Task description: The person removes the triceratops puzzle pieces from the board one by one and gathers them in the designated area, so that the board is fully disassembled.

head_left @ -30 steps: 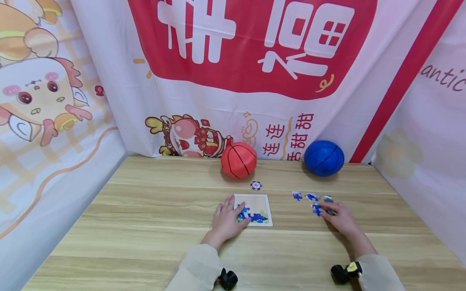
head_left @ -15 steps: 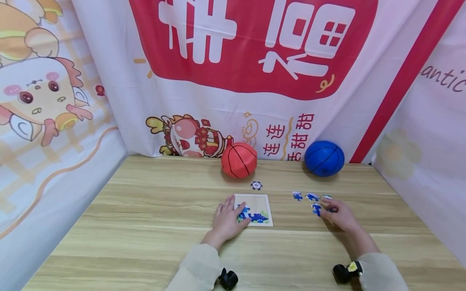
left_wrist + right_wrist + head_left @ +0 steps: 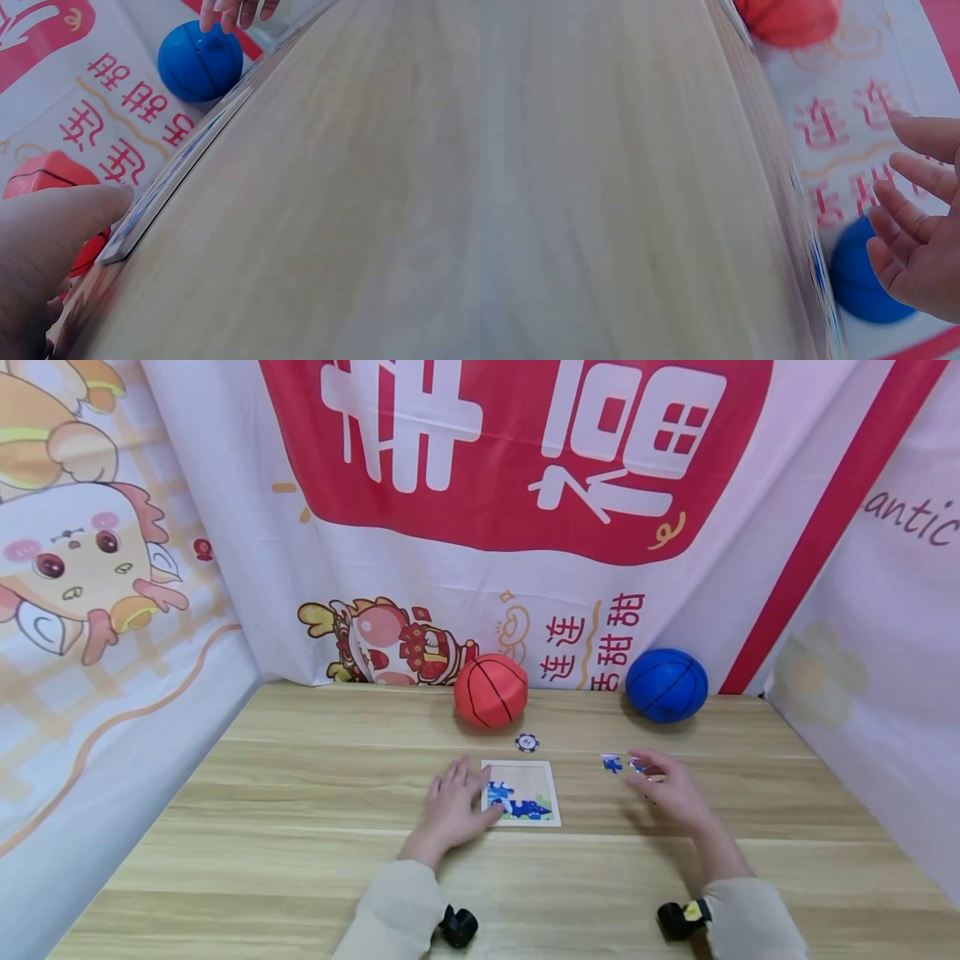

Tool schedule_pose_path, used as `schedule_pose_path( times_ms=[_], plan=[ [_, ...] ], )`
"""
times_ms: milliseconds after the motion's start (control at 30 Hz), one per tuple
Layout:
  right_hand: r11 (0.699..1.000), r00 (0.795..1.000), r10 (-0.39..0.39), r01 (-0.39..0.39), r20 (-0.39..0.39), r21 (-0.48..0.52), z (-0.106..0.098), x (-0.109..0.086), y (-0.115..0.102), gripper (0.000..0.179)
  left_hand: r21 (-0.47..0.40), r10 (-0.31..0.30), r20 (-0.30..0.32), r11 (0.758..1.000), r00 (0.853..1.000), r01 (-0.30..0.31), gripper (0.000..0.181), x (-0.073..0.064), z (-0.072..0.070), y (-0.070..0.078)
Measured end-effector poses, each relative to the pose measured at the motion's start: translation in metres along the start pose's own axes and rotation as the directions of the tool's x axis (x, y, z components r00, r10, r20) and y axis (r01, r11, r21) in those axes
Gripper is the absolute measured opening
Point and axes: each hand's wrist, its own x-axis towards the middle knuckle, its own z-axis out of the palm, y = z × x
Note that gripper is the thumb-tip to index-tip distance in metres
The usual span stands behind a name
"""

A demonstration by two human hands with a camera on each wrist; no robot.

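A square jigsaw tray [image 3: 532, 779] with a pale rim lies mid-table, with joined blue and green pieces [image 3: 528, 810] along its lower left part. My left hand [image 3: 448, 814] is at the tray's left side, fingers spread and thumb reaching over its edge. Over the loose pieces on the right hovers my right hand [image 3: 675, 792], raised off the table. Its fingers are loosely bent with nothing between them, as the right wrist view shows. A blue-and-white jigsaw piece [image 3: 612, 764] lies just left of its fingertips; other pieces are partly or fully hidden beneath the hand.
A red ball [image 3: 491, 691] and a blue ball [image 3: 667, 686] sit at the table's back edge against a printed cloth [image 3: 420, 560]. Behind the tray lies a round chip [image 3: 527, 742]. Cloth also hangs along both sides.
My right hand has lifted and moved left from the right-hand pieces, now covering several of them. My left hand has drawn back slightly left, uncovering more of the joined pieces.
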Motion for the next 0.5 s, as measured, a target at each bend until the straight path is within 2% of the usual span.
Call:
schedule_pose_path(
  times_ms=[100,233,333,500],
  plan=[
    [0.998,0.998,-0.055,0.054,0.015,0.03,0.019,0.007,-0.011,0.043,0.001,-0.003,0.011,1.0,1.0,0.003,0.067,-0.001,-0.005,-0.004],
    [0.995,0.995,-0.09,0.088,0.045,0.049,0.047,0.015,-0.028,0.04,0.012,0.0,0.028,1.0,1.0,0.0,0.068,0.0,-0.006,-0.008],
    [0.996,0.995,-0.07,0.066,0.075,0.056,0.067,0.019,-0.039,0.038,0.021,-0.007,0.045,1.0,0.999,0.006,0.067,0.0,-0.005,-0.01],
    [0.995,0.988,-0.085,0.078,0.129,0.063,0.095,0.022,-0.054,0.036,0.039,-0.025,0.075,0.999,0.997,0.023,0.067,-0.001,-0.006,-0.01]
  ],
)
